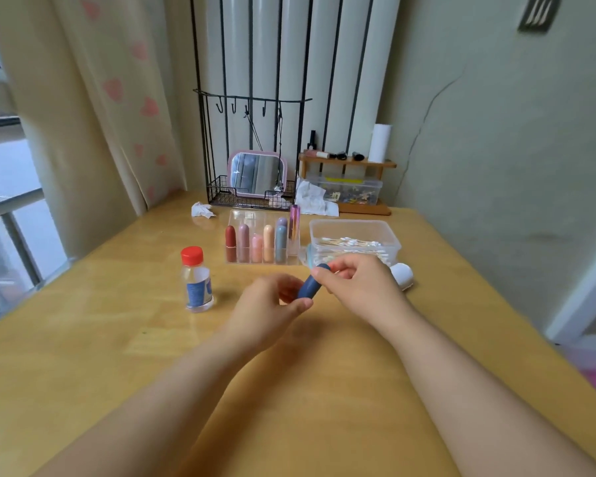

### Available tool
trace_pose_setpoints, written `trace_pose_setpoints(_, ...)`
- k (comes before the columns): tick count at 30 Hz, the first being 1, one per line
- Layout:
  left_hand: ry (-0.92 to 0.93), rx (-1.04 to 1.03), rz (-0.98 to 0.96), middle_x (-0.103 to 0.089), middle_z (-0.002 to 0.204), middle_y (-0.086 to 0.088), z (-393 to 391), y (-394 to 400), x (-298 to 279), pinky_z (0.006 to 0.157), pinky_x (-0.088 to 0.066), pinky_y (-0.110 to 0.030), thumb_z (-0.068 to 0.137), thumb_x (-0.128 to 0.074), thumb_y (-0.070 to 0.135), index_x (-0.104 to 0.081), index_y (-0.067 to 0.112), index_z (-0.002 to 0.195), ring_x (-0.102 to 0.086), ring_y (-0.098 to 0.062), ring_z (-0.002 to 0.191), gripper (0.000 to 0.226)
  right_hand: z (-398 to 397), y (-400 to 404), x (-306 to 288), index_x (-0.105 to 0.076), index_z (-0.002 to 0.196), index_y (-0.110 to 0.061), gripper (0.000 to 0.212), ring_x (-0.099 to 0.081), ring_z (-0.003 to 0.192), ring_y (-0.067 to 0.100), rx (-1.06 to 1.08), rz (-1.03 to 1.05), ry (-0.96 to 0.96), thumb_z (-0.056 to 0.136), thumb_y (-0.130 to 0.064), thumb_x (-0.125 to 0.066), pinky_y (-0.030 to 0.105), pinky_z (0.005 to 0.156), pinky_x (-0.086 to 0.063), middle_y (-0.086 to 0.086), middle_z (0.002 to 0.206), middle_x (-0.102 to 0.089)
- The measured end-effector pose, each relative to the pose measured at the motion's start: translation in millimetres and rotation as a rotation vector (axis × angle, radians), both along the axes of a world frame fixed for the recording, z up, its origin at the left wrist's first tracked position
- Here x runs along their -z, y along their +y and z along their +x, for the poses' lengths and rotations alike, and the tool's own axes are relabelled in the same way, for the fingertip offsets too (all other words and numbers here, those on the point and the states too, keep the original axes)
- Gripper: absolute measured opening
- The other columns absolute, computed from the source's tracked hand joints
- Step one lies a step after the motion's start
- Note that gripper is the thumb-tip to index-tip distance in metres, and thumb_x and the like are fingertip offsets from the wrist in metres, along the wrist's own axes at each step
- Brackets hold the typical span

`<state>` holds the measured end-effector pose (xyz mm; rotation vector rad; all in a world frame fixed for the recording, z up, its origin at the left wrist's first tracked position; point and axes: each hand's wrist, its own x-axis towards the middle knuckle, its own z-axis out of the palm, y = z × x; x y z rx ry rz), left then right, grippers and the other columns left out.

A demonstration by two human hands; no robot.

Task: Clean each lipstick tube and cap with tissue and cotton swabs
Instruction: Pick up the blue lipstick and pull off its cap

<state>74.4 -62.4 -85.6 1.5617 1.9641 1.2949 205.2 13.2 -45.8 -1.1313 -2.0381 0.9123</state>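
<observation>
both hands are holding a dark blue lipstick tube (309,286) above the wooden table (117,339), in front of the clear organizer (236,218). the left hand (267,309) is gripping the tube's lower end with curled fingers and thumb; the right hand (356,287) is pinching its upper end. six more lipsticks are standing in the organizer. a clear box of cotton swabs (353,239) is sitting just right of it, and a red-capped bottle (196,280) is standing to the left.
</observation>
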Motion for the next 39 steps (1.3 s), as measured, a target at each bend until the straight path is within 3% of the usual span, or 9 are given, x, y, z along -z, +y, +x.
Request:
trace_pose_setpoints(6,-0.194,-0.036,0.025,-0.062,0.071,0.009,-0.5,0.1,10.8,0.058,-0.040,-0.011,0.081,-0.073,0.017,-0.068,0.021,0.088,-0.050,0.004,0.056,0.009,-8.6,1.7,13.3,-0.061,0.073,-0.024,0.017,-0.067,0.081,0.025,-0.016,-0.021,0.108,0.080,-0.034,-0.073,0.032,0.075,-0.051,0.011,0.082,-0.070)
trace_pose_setpoints(11,-0.111,-0.031,0.014,-0.063,0.075,0.012,-3.1,-4.8,19.8,0.062,-0.041,-0.012,0.081,-0.072,0.022,-0.061,0.035,0.080,-0.052,-0.001,0.062,0.018,-7.8,5.0,32.6,-0.066,0.076,-0.013,0.014,-0.058,0.056,0.003,-0.028,-0.158,0.261,0.080,-0.025,-0.073,0.020,0.062,-0.043,-0.002,0.060,-0.065)
trace_pose_setpoints(16,-0.134,-0.012,-0.002,-0.066,0.076,0.009,-6.7,-1.8,15.9,0.060,-0.042,-0.013,0.083,-0.070,0.023,-0.061,0.035,0.079,-0.055,-0.003,0.062,0.015,-13.0,9.7,36.2,-0.066,0.075,-0.013,0.011,-0.053,0.050,0.001,-0.043,-0.236,0.368,0.080,-0.019,-0.072,0.019,0.059,-0.040,-0.007,0.052,-0.062)
trace_pose_setpoints(21,-0.197,-0.048,-0.018,-0.064,0.076,0.013,-17.3,-0.9,22.9,0.061,-0.038,-0.007,0.085,-0.068,0.022,-0.066,0.025,0.091,-0.052,0.005,0.064,0.006,8.1,29.8,16.8,-0.064,0.077,-0.008,0.011,-0.041,0.042,0.001,0.108,-0.305,0.706,0.088,-0.010,-0.062,0.012,0.042,-0.032,-0.007,0.046,-0.052)
trace_pose_setpoints(27,-0.512,0.015,0.053,-0.068,0.078,0.008,-20.1,-1.4,21.4,0.080,-0.047,-0.028,0.089,-0.061,0.019,-0.067,0.016,0.100,-0.060,-0.006,0.075,0.013,2.8,25.4,44.2,-0.061,0.088,-0.008,0.004,-0.057,0.051,0.003,-0.050,-0.390,0.339,0.090,-0.004,-0.060,0.014,0.053,-0.047,-0.001,0.060,-0.065)
trace_pose_setpoints(30,-0.596,0.038,0.069,-0.067,0.081,0.002,-19.0,-4.0,16.8,0.068,-0.049,-0.027,0.091,-0.057,0.014,-0.067,0.015,0.099,-0.061,-0.007,0.065,0.013,1.5,26.7,55.5,-0.067,0.092,-0.017,0.005,-0.051,0.053,-0.004,-0.092,-0.156,-0.002,0.087,-0.017,-0.066,0.008,0.058,-0.040,-0.007,0.069,-0.059)
trace_pose_setpoints(34,-0.617,0.040,0.088,-0.065,0.084,-0.001,-19.2,-7.0,14.2,0.075,-0.052,-0.037,0.085,-0.065,0.016,-0.065,0.016,0.102,-0.060,-0.013,0.062,0.017,3.8,24.7,60.1,-0.070,0.107,-0.025,0.021,-0.048,0.072,0.002,-0.133,0.145,-0.316,0.088,-0.029,-0.065,0.008,0.069,-0.037,-0.009,0.080,-0.047)
trace_pose_setpoints(36,-0.595,0.053,0.090,-0.064,0.074,0.004,-16.7,-7.7,14.6,0.072,-0.049,-0.027,0.082,-0.067,0.016,-0.064,0.018,0.100,-0.059,-0.010,0.060,0.018,3.9,21.5,56.1,-0.065,0.117,-0.026,0.030,-0.047,0.071,0.000,-0.140,0.189,-0.277,0.088,-0.029,-0.065,0.008,0.070,-0.036,-0.010,0.081,-0.045)
trace_pose_setpoints(39,-0.576,0.066,0.080,-0.065,0.066,0.009,-12.3,-9.0,13.6,0.065,-0.045,-0.016,0.075,-0.071,0.024,-0.063,0.020,0.099,-0.058,-0.007,0.059,0.025,3.5,15.0,44.3,-0.064,0.110,-0.032,0.027,-0.047,0.069,0.000,-0.157,0.139,0.071,0.084,-0.027,-0.069,0.012,0.070,-0.037,-0.010,0.081,-0.051)
